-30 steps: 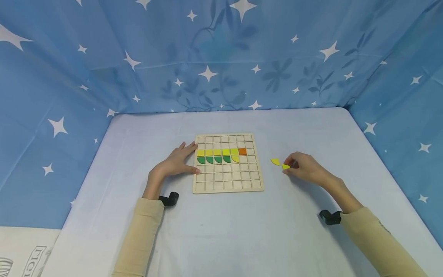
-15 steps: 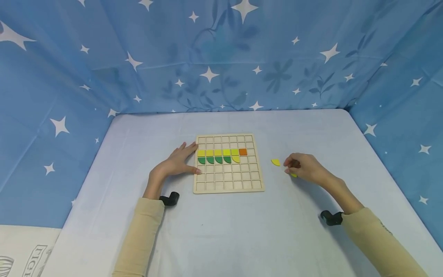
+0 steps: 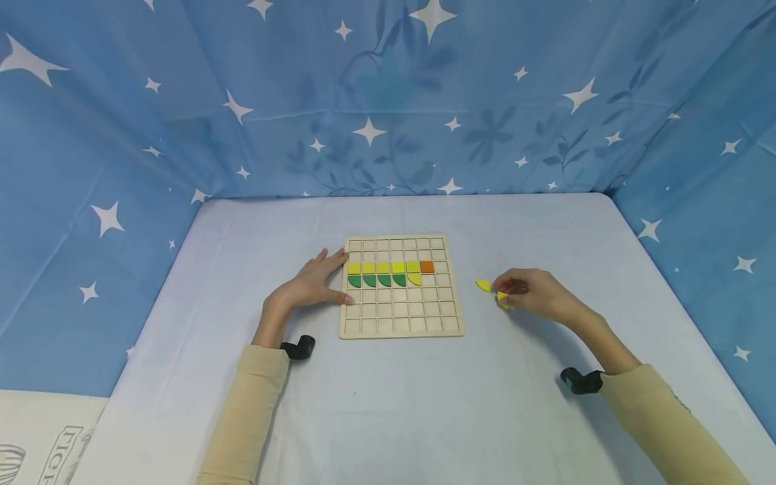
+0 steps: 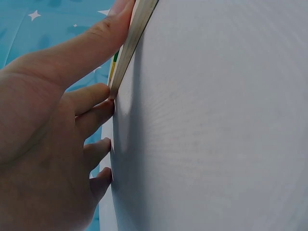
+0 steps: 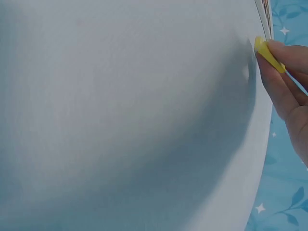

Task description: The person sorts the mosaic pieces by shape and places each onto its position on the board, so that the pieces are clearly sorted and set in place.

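Observation:
A wooden grid board lies on the table. My left hand rests at its left edge, the thumb on the rim and the other fingers stretched along the side. In the board sit a row of yellow squares ending in an orange square. Below them are several green quarter-circle pieces and one yellow quarter-circle piece. To the right of the board, my right hand pinches another yellow quarter-circle piece between thumb and fingers. A third yellow quarter-circle lies on the table just left of those fingertips.
A white cloth covers the table. Blue curtains with white stars hang behind it and at both sides. A black wrist camera sits at the left wrist, another black camera at the right. Printed pale fabric shows at lower left.
In my right hand the yellow quarter-circle piece has shifted, mostly hidden under the fingers half a second ago and now showing at the fingertips. My left hand and the board have stayed put.

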Demonstrator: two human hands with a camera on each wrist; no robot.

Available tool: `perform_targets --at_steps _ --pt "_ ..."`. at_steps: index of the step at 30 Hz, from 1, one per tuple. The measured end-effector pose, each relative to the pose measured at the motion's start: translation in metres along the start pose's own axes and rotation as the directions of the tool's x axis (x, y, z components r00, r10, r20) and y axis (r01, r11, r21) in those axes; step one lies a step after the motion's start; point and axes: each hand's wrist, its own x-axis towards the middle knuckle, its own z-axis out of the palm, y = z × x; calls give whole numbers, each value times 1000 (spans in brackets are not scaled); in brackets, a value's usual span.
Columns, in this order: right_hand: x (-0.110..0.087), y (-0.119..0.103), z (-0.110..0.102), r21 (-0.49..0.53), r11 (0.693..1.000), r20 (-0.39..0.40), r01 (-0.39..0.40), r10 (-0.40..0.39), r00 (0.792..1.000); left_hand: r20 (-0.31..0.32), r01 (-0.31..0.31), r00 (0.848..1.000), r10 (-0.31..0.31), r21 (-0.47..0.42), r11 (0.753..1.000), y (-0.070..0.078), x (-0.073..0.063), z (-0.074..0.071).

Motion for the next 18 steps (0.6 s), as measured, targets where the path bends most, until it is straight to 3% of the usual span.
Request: perform_targets --at_steps 11,18 --pt "9 -1 9 52 998 -86 29 -24 996 -1 3 1000 -3 6 1000 1 0 1" --pt "21 -9 13 89 996 -66 15 -9 998 1 9 1000 -9 8 1000 1 0 1"
